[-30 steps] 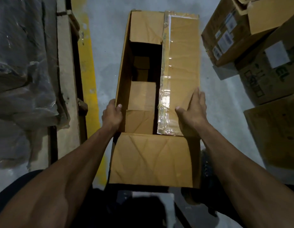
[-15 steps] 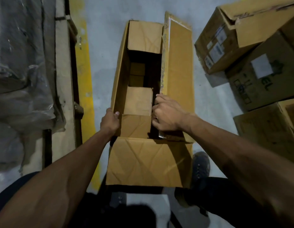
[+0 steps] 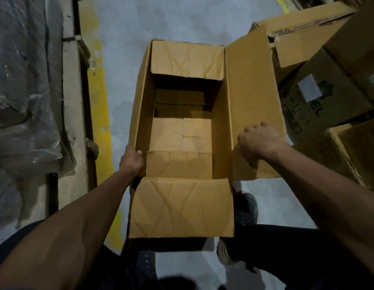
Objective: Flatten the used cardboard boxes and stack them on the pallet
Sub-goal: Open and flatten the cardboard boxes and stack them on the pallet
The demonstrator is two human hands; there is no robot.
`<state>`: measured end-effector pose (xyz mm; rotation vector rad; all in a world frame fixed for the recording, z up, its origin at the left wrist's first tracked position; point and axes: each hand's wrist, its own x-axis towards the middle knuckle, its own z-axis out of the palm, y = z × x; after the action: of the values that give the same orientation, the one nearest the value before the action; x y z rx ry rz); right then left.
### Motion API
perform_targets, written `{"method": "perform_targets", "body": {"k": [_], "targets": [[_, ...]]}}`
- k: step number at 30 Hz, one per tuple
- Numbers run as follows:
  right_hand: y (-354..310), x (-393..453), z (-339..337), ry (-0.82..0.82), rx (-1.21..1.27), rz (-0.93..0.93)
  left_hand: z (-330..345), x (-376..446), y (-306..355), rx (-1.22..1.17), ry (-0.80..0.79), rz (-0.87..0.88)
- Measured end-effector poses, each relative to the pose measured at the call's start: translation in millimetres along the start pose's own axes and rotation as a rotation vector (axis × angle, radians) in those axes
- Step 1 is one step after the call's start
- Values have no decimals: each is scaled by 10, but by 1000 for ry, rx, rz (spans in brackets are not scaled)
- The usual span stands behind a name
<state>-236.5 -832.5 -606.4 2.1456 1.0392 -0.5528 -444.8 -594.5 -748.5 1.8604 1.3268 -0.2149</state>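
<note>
Grey concrete floor (image 3: 181,19) under you, yellow line (image 3: 98,97) on the left, more boxes (image 3: 319,97) stacked right. The open cardboard box (image 3: 181,206) stands between your arms: your left hand (image 3: 130,162) grips its left wall, your right hand (image 3: 259,141) curls round the long right flap (image 3: 250,91). Your right fingertips are hidden behind it.

Left hand (image 3: 130,162) gripping; right hand (image 3: 258,141) curled, apparently pinching; arms extended.
</note>
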Motion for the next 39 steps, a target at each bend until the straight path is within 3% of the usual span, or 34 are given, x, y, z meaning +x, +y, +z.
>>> {"method": "perform_targets", "body": {"k": [6,14,28,39], "targets": [[-193,436,577,-153,964,243,51,89,-45,32,33,1],[-440,917,692,-23,1413,447,7,440,80,161,62,12],[-871,361,1032,-10,1376,609,77,-222,-405,169,-11,-47],[-845,65,1061,-42,1351,610,32,-444,-386,177,-8,-95]]}}
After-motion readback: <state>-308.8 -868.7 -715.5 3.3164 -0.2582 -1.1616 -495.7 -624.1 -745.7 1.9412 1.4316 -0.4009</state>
